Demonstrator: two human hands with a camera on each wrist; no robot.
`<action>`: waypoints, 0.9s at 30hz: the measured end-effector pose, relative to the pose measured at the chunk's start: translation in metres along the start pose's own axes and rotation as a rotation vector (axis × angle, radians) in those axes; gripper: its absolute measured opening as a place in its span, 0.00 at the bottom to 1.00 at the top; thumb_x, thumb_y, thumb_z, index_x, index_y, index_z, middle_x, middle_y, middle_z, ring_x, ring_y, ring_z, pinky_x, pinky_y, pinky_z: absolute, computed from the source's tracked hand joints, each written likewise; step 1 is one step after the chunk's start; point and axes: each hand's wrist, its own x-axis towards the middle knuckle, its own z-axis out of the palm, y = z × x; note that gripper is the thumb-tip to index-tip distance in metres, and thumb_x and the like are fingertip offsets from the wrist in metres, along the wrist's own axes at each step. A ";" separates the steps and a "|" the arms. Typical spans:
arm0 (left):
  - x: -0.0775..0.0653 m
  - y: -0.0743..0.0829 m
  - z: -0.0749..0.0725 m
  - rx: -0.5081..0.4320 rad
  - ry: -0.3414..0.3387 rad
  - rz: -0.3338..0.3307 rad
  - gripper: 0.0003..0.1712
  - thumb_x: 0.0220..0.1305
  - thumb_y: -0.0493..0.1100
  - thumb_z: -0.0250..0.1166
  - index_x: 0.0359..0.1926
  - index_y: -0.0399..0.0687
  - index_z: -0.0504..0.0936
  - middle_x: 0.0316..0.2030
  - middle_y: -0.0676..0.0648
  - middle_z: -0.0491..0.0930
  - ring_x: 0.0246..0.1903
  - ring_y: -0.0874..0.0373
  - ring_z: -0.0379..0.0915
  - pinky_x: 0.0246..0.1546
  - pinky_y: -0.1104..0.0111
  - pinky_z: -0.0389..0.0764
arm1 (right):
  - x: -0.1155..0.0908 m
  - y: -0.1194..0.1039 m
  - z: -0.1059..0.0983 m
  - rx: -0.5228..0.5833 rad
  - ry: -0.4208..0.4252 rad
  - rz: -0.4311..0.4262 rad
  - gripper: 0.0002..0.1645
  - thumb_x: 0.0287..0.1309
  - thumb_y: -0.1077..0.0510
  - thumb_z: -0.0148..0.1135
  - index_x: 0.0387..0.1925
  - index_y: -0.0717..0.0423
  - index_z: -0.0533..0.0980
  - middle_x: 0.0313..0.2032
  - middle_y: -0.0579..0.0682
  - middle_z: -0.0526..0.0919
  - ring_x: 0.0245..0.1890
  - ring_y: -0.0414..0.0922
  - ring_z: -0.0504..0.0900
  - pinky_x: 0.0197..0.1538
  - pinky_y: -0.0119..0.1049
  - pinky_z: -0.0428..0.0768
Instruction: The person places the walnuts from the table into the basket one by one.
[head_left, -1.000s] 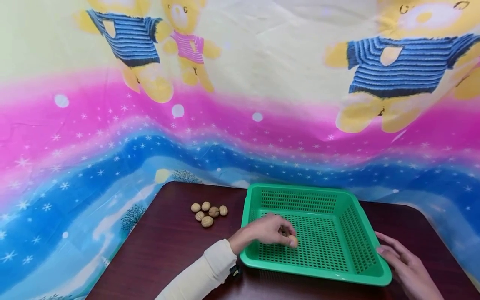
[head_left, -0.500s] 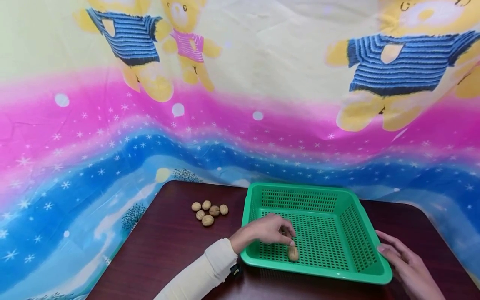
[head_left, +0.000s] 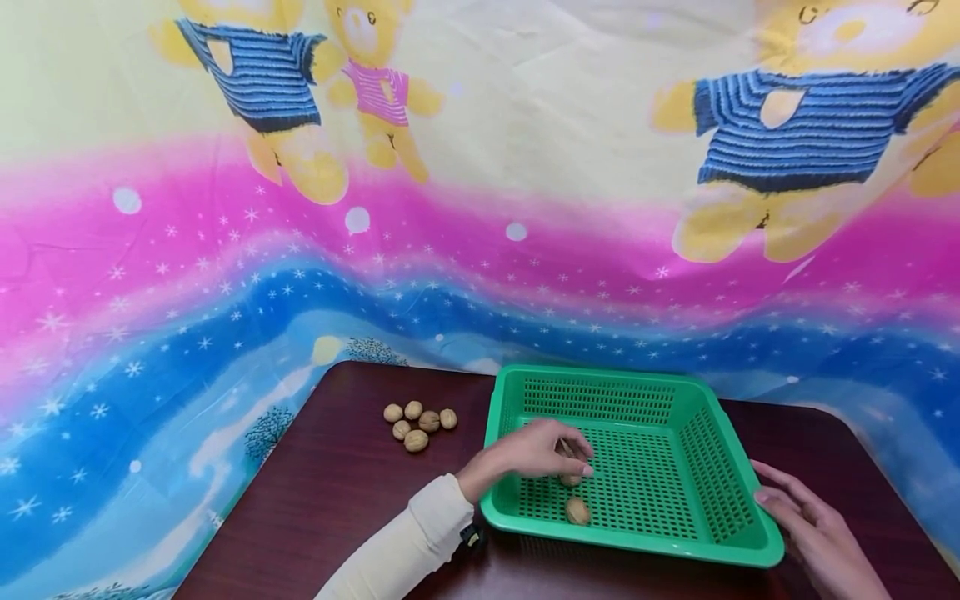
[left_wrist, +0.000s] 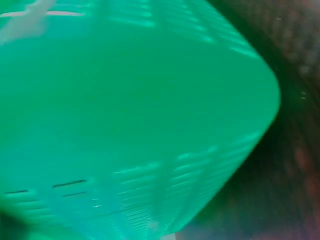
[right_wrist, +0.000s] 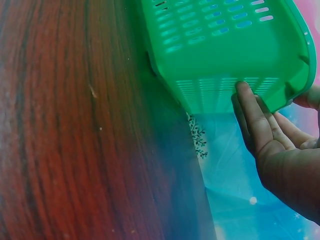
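Observation:
In the head view my left hand [head_left: 536, 450] is inside the green plastic basket [head_left: 600, 543], near its left side. Its fingers are curled, with a brown walnut partly showing between fingers and thumb. Just under the thumb is another walnut [head_left: 571, 481]; whether it touches the hand is unclear. A further walnut [head_left: 577, 511] lies on the basket floor near the front wall. My right hand [head_left: 813, 529] holds the basket's right rim. The right wrist view shows its straight fingers [right_wrist: 255, 117] against the outer wall, thumb at the rim. Blurred green basket wall [left_wrist: 150, 90] fills the left wrist view.
Several walnuts [head_left: 416, 441] lie in a loose group on the dark wooden table [head_left: 330, 500], left of the basket. Behind the table hangs a printed cloth [head_left: 450, 250] with bears. The table's edge [right_wrist: 202, 175] shows in the right wrist view.
One walnut has left my left hand's fingertips and rolled to the basket floor near the front. Another has come into view beneath the thumb. My right hand stays at the rim.

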 end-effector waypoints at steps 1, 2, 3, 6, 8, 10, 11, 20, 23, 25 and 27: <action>-0.002 0.002 -0.003 -0.001 0.019 0.003 0.18 0.75 0.50 0.71 0.59 0.49 0.89 0.49 0.55 0.91 0.43 0.74 0.83 0.47 0.77 0.82 | 0.000 0.000 0.000 -0.001 0.001 0.001 0.42 0.85 0.41 0.48 0.87 0.47 0.45 0.50 0.25 0.87 0.51 0.34 0.90 0.51 0.45 0.90; -0.004 0.003 -0.006 0.001 0.041 0.008 0.17 0.75 0.51 0.71 0.59 0.51 0.89 0.49 0.56 0.90 0.44 0.74 0.83 0.48 0.77 0.82 | 0.000 -0.001 0.001 -0.001 0.002 0.005 0.42 0.85 0.41 0.49 0.87 0.46 0.45 0.50 0.24 0.86 0.51 0.34 0.90 0.51 0.45 0.90; -0.007 0.005 -0.010 0.003 0.063 0.010 0.17 0.75 0.52 0.71 0.59 0.53 0.89 0.50 0.57 0.90 0.44 0.74 0.83 0.48 0.77 0.82 | 0.001 -0.001 0.001 -0.001 0.004 0.006 0.43 0.85 0.41 0.49 0.87 0.47 0.45 0.50 0.24 0.86 0.51 0.34 0.90 0.51 0.45 0.90; -0.017 0.009 -0.023 -0.011 0.132 0.016 0.16 0.75 0.53 0.70 0.59 0.56 0.89 0.52 0.57 0.89 0.44 0.73 0.81 0.46 0.75 0.82 | 0.001 -0.001 0.000 0.000 0.003 0.014 0.43 0.85 0.40 0.49 0.87 0.46 0.45 0.50 0.24 0.86 0.50 0.35 0.90 0.51 0.46 0.90; -0.025 0.010 -0.032 -0.025 0.181 0.010 0.17 0.75 0.53 0.70 0.60 0.57 0.88 0.53 0.55 0.89 0.44 0.70 0.81 0.44 0.73 0.82 | 0.002 -0.002 0.000 0.002 0.009 0.018 0.42 0.85 0.40 0.49 0.87 0.45 0.45 0.49 0.26 0.87 0.50 0.36 0.91 0.51 0.46 0.90; -0.035 0.010 -0.041 -0.047 0.229 -0.005 0.17 0.75 0.53 0.70 0.60 0.57 0.88 0.55 0.53 0.89 0.45 0.68 0.81 0.42 0.71 0.82 | 0.002 -0.001 -0.001 0.000 0.008 0.019 0.43 0.85 0.39 0.49 0.87 0.44 0.45 0.49 0.26 0.87 0.50 0.36 0.91 0.51 0.46 0.90; -0.039 0.008 -0.045 -0.058 0.251 -0.014 0.17 0.75 0.52 0.70 0.60 0.57 0.88 0.55 0.52 0.88 0.45 0.67 0.82 0.41 0.71 0.83 | 0.002 -0.001 -0.001 0.000 0.013 0.020 0.43 0.84 0.39 0.49 0.87 0.45 0.45 0.49 0.26 0.87 0.50 0.36 0.91 0.51 0.46 0.90; -0.088 -0.023 -0.069 -0.146 0.489 -0.088 0.19 0.73 0.50 0.72 0.61 0.50 0.88 0.51 0.47 0.91 0.44 0.54 0.88 0.42 0.67 0.86 | 0.000 -0.001 0.001 -0.009 0.013 0.032 0.46 0.84 0.39 0.49 0.88 0.50 0.42 0.48 0.23 0.87 0.50 0.33 0.90 0.51 0.47 0.90; -0.106 -0.037 -0.074 -0.180 0.566 -0.156 0.20 0.73 0.50 0.73 0.61 0.50 0.88 0.45 0.46 0.92 0.39 0.54 0.88 0.38 0.64 0.86 | 0.000 -0.002 0.001 -0.011 0.011 0.026 0.45 0.85 0.40 0.48 0.87 0.50 0.42 0.49 0.24 0.87 0.50 0.34 0.90 0.51 0.47 0.90; -0.117 -0.047 -0.077 -0.193 0.605 -0.211 0.19 0.72 0.50 0.73 0.61 0.53 0.88 0.44 0.46 0.92 0.36 0.56 0.86 0.37 0.62 0.84 | 0.000 -0.002 0.001 -0.012 0.008 0.025 0.45 0.85 0.39 0.48 0.87 0.50 0.42 0.49 0.24 0.87 0.50 0.34 0.90 0.52 0.47 0.90; -0.126 -0.056 -0.079 -0.203 0.631 -0.248 0.19 0.72 0.50 0.73 0.61 0.54 0.88 0.44 0.44 0.92 0.36 0.56 0.86 0.38 0.60 0.84 | 0.000 -0.003 0.001 -0.012 0.012 0.035 0.46 0.84 0.38 0.49 0.87 0.49 0.42 0.49 0.24 0.87 0.50 0.33 0.90 0.53 0.48 0.90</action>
